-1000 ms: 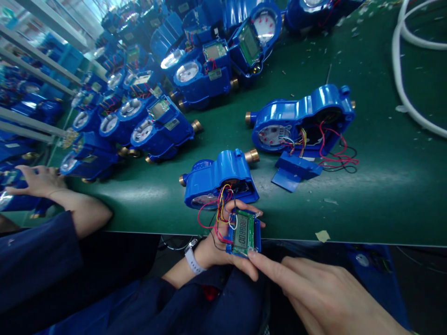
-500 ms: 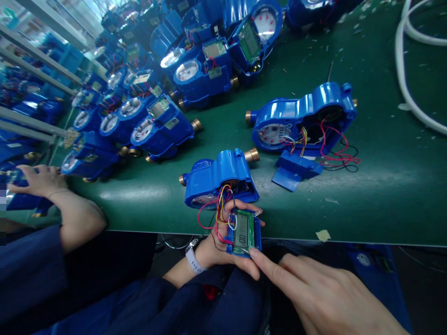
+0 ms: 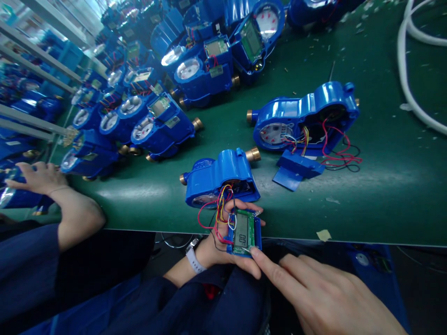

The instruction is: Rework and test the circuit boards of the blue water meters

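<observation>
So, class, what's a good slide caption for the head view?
Near an open blue meter, the left hand holds a wired display module, the right hand touching its corner.

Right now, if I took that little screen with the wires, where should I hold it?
Probably the display module is best held by its blue right edge, coming from the right. Its wires leave on the left, the left hand cups it from below, and the right hand points at its lower right corner, so grip above that.

Meter housing (image 3: 223,172) dead centre is coated super glossy blue, circuit board (image 3: 252,227) at 5 o'clock from it's done in green, wires (image 3: 220,209) are sheathed red/yellow/white/black, counter (image 3: 150,197) is finished dark green.
</observation>
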Demonstrator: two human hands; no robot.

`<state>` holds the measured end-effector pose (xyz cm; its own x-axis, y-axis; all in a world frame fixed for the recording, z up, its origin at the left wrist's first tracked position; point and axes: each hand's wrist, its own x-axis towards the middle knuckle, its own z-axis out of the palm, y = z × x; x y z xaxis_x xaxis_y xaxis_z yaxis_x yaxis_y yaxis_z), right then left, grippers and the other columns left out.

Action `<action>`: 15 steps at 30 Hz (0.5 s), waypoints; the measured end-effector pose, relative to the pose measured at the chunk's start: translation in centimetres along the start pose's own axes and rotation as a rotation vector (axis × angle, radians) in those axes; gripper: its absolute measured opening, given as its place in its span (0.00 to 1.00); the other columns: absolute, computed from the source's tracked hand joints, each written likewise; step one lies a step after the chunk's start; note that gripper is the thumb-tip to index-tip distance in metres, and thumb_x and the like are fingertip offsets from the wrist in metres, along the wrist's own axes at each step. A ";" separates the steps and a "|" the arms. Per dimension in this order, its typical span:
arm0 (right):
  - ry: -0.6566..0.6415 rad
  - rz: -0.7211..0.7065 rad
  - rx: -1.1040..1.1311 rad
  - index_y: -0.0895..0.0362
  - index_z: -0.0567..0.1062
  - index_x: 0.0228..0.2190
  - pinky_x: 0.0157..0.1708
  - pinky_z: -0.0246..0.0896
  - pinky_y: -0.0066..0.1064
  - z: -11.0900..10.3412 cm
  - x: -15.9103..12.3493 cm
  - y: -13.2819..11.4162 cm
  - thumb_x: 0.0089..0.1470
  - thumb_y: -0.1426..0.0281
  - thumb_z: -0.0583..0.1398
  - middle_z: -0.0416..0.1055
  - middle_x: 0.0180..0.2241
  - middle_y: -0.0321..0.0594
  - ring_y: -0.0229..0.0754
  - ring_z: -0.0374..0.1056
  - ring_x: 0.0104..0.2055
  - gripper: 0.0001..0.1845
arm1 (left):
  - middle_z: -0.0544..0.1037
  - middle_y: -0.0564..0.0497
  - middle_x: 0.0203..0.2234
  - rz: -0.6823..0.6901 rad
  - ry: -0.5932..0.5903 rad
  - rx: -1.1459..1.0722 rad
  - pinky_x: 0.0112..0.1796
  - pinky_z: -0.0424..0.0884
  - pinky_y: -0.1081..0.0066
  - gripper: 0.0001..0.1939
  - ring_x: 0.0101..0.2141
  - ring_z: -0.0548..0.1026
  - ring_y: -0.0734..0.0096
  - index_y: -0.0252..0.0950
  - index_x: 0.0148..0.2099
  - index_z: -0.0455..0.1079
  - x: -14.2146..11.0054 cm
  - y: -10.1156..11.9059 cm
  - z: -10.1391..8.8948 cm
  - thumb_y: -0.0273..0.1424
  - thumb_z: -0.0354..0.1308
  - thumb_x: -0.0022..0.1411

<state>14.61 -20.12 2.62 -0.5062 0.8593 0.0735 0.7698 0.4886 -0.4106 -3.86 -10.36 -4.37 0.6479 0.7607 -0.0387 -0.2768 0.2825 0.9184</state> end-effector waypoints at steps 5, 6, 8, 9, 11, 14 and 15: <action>0.035 -0.015 -0.017 0.60 0.62 0.58 0.24 0.66 0.30 0.3 0.4 -0.1 0.64 0.79 0.41 0.69 0.30 0.37 0.40 0.68 0.28 0.24 | 0.68 0.47 0.49 -0.102 0.028 0.007 0.49 0.73 0.51 0.53 0.44 0.76 0.56 0.45 0.49 0.53 -0.2 -1.2 -0.3 0.39 0.79 0.21; 0.041 -0.020 -0.016 0.60 0.62 0.58 0.25 0.66 0.30 0.3 0.5 -0.2 0.64 0.79 0.41 0.69 0.30 0.37 0.39 0.68 0.28 0.24 | 0.68 0.46 0.49 -0.112 0.033 0.012 0.48 0.73 0.51 0.53 0.43 0.76 0.56 0.44 0.49 0.53 -0.2 -1.5 -0.4 0.39 0.79 0.21; 0.052 -0.032 -0.014 0.60 0.62 0.58 0.25 0.66 0.30 0.4 0.6 -0.2 0.64 0.79 0.41 0.69 0.29 0.37 0.39 0.68 0.28 0.24 | 0.69 0.46 0.49 -0.123 0.035 0.020 0.48 0.73 0.50 0.52 0.43 0.77 0.55 0.44 0.49 0.53 -0.3 -1.8 -0.5 0.40 0.79 0.22; 0.056 -0.035 -0.010 0.60 0.62 0.58 0.25 0.65 0.30 0.4 0.6 -0.3 0.64 0.79 0.41 0.69 0.29 0.36 0.39 0.68 0.28 0.24 | 0.69 0.46 0.49 -0.128 0.032 0.022 0.47 0.74 0.50 0.51 0.43 0.77 0.55 0.44 0.48 0.53 -0.4 -1.9 -0.6 0.40 0.79 0.23; 0.059 -0.034 -0.002 0.59 0.62 0.58 0.24 0.65 0.30 0.3 0.5 -0.2 0.65 0.78 0.41 0.69 0.29 0.36 0.39 0.68 0.28 0.23 | 0.68 0.46 0.50 -0.132 0.024 0.026 0.47 0.74 0.49 0.51 0.44 0.77 0.54 0.44 0.49 0.53 -0.5 -1.7 -0.7 0.41 0.78 0.24; 0.065 -0.014 -0.003 0.59 0.60 0.59 0.24 0.65 0.31 0.3 0.2 -0.1 0.65 0.78 0.40 0.70 0.31 0.36 0.39 0.69 0.29 0.25 | 0.67 0.45 0.51 -0.128 0.013 0.035 0.49 0.73 0.48 0.51 0.45 0.76 0.53 0.44 0.49 0.53 -0.6 -1.2 -0.7 0.41 0.78 0.25; 0.063 -0.007 -0.009 0.59 0.60 0.59 0.24 0.65 0.31 0.3 0.1 -0.1 0.64 0.79 0.39 0.70 0.31 0.36 0.39 0.69 0.29 0.25 | 0.67 0.45 0.52 -0.126 0.011 0.039 0.49 0.72 0.48 0.51 0.46 0.76 0.53 0.44 0.49 0.52 -0.6 -1.1 -0.7 0.40 0.78 0.25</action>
<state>14.37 -20.09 2.35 -0.4866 0.8633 0.1338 0.7696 0.4961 -0.4019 -4.47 -10.72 -5.63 0.6681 0.7270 -0.1584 -0.1661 0.3533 0.9206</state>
